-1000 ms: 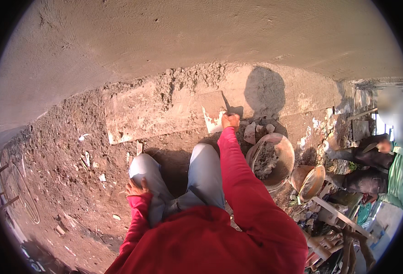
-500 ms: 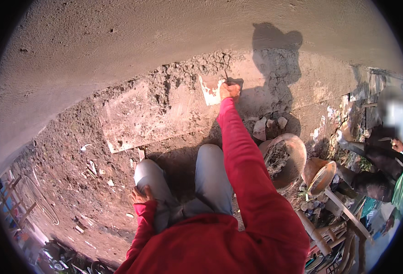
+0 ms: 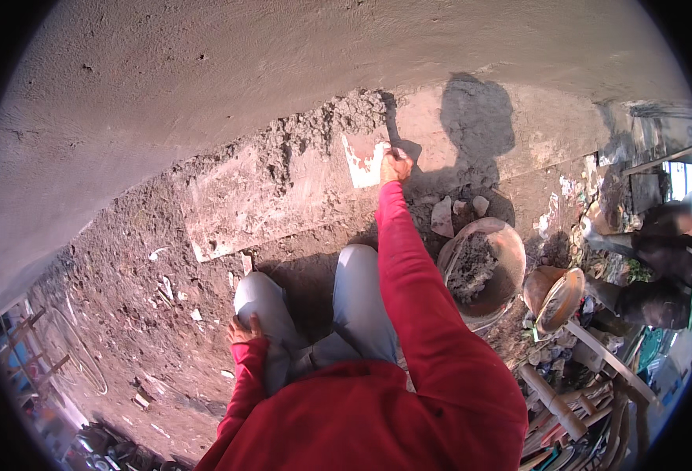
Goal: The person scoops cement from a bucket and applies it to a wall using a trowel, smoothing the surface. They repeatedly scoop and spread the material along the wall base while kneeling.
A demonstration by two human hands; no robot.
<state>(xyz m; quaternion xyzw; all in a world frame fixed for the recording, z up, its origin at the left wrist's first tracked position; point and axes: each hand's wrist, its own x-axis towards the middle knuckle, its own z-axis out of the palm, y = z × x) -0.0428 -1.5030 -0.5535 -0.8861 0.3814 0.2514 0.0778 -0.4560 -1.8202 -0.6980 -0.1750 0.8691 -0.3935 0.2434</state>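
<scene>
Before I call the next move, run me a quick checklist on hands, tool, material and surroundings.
1. Grip: ok. The right hand is closed on the flat, rectangular trowel with pale patches.
2. Left hand free: ok. It rests on the left leg of the faded blue jeans, with no tool visible.
3. Material available: ok. Lumpy grey mix sits in the round, dusty bucket.
4. Long, pale flat board clear: not ok. Crumbly grey clumps lie on it.
5. Trowel's underside clean: cannot tell. It is hidden.
6. Co-worker's dark-clothed legs away from the trowel: ok. They are beyond the bucket.
</scene>
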